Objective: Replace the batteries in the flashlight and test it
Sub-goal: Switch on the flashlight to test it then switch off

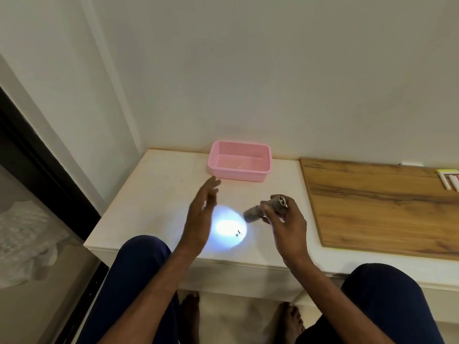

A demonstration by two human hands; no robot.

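A small grey flashlight [263, 209] is held in my right hand [285, 222], its head pointing left and down. It is lit: a bright white-blue spot [229, 228] falls on my left palm and on the white table [154, 194] under it. My left hand [201, 217] stands edge-up just left of the beam, fingers straight and slightly apart, holding nothing. A tiny dark mark shows at the lower right of the light spot. No loose batteries are visible.
A pink plastic basket [263, 173] stands at the back of the table by the wall. A wooden board [372, 207] lies to the right, with white and yellow sticks [450, 178] at its far corner. My knees and bare feet are below the table's front edge.
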